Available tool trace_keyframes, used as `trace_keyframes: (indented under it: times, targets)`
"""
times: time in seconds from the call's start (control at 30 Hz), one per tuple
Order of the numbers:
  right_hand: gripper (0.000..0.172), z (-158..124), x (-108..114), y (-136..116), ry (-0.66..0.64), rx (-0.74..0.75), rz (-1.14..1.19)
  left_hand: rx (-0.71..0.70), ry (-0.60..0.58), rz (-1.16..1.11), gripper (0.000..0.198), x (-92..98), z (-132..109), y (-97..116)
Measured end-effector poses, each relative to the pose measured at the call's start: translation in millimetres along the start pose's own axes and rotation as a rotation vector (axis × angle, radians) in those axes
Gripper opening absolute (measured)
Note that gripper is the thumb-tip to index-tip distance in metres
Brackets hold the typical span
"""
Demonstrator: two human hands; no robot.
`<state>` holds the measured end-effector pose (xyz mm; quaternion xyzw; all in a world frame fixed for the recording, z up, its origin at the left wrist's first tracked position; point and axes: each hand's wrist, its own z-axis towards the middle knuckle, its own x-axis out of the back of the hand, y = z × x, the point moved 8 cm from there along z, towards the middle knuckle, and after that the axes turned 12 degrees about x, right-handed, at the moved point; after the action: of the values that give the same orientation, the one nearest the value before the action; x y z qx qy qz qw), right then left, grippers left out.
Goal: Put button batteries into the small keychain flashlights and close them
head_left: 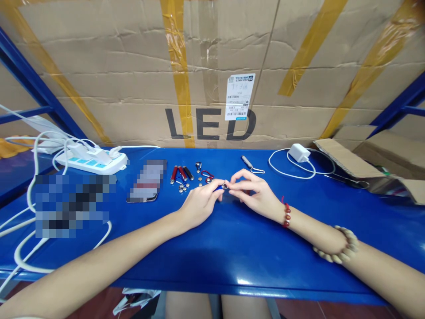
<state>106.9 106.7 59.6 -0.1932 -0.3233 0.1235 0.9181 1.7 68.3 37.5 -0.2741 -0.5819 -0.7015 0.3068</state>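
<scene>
My left hand (200, 201) is closed around a small blue flashlight tube (219, 188), its open metal end facing right. My right hand (253, 191) pinches thumb and finger at that end; whatever is between the fingertips is too small to make out. Just beyond my left hand lie two red tubes (177, 173) and a black tube (188, 173). Several button cells (182, 189) are scattered beside them. A black end cap with a clip (198, 166) and a red carabiner (207, 174) are close by. Farther right rests a silver flashlight (246, 162) with its carabiner.
A blurred-out phone (148, 181) lies left on the blue table (232, 252). Behind it stands a white power strip (93, 163) with tangled cables. A white charger (299, 153) with its cord is at the right, near an open cardboard box (392, 153). A large carton (133, 88) walls off the back.
</scene>
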Motion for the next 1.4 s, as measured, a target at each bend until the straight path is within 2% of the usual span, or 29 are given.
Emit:
trace_keyframes:
  times: [0.17, 0.57, 0.7, 1.0, 1.4]
  targets:
    - [0.010, 0, 4, 1, 0.065, -0.011, 0.018, -0.030, -0.029, 0.046, 0.021, -3.1, -2, 3]
    - [0.015, 0, 1, 3, 0.009, -0.034, 0.080, -0.018, -0.137, 0.088, 0.018, -10.4, -3, 2]
    - [0.019, 0, 1, 1, 0.000, -0.016, 0.072, -0.009, -0.138, 0.090, 0.016, -10.1, -3, 1]
    - [0.015, 2, 1, -8, -0.022, 0.098, 0.061, -0.030, -0.137, 0.102, 0.011, -10.1, -4, 4]
    - [0.014, 1, 2, -8, -0.022, 0.091, 0.061, -0.072, -0.138, 0.114, 0.010, -9.5, -6, 6]
